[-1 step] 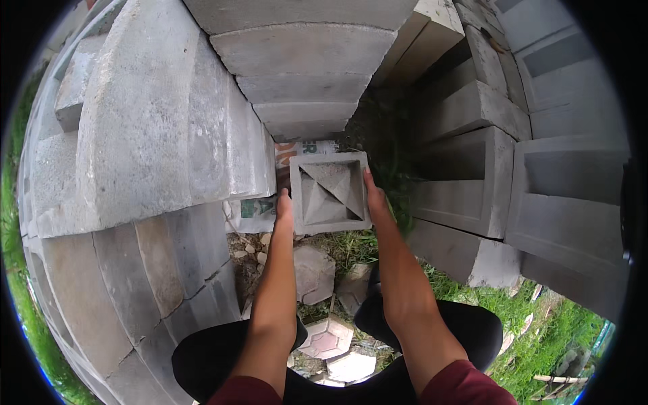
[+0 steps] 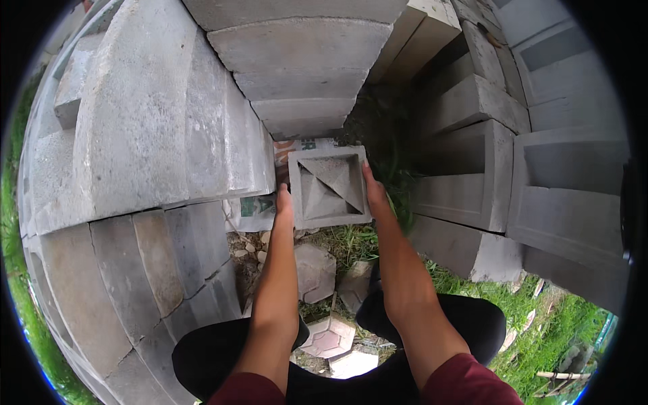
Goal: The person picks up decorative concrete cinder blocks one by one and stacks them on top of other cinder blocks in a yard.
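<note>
A square grey concrete block (image 2: pixel 332 185), with a recessed face crossed by diagonal ridges, sits low in the middle between my two arms. My left hand (image 2: pixel 284 204) presses along its left side and my right hand (image 2: pixel 374 189) along its right side, so the block is gripped between them. Most of the fingers are hidden behind the block's sides. Beneath and behind the block lies a printed plastic sack (image 2: pixel 255 210), partly covered by it. Whether the block rests on the sack or is slightly raised, I cannot tell.
Tall stacks of concrete blocks stand close on the left (image 2: pixel 148 115), straight ahead (image 2: pixel 300 57) and on the right (image 2: pixel 472 155). Hexagonal paving stones (image 2: pixel 329 335) lie between my knees. Grass (image 2: pixel 540 331) grows at the lower right.
Almost nothing differs. The block and both hands appear a few pixels higher in the picture, as do the surrounding stacks, so the view has shifted slightly.
</note>
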Tool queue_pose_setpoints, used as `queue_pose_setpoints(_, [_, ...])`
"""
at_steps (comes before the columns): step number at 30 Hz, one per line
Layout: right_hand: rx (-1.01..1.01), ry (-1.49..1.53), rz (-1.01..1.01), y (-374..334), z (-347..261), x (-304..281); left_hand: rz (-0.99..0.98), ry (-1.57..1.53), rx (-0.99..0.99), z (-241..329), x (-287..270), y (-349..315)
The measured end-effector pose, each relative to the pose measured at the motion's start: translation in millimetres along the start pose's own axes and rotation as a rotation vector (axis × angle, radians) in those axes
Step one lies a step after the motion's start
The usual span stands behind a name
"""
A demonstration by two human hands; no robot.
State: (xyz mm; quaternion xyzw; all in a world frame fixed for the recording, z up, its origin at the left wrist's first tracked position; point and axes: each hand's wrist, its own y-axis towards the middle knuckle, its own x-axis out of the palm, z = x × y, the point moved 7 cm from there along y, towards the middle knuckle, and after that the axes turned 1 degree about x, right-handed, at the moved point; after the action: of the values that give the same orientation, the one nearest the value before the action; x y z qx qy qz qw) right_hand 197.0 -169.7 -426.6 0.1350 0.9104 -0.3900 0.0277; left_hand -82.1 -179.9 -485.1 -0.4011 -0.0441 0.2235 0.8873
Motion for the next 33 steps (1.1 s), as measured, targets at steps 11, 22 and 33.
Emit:
queue_pose_setpoints(11, [0.002, -0.072, -0.022, 36.8, -39.2, 9.2, -0.018, -0.098, -0.075, -11.0, 17.9, 89.8])
queue_pose_setpoints(22, [0.049, -0.034, -0.020, 57.7, -12.8, -12.4, -0.061, -0.251, -0.373, -44.9, 24.1, 22.3])
queue_pose_setpoints(33, [0.022, -0.168, -0.033, 34.9, -19.1, -7.1, -0.433, -0.974, -0.473, -14.6, 49.0, -71.2])
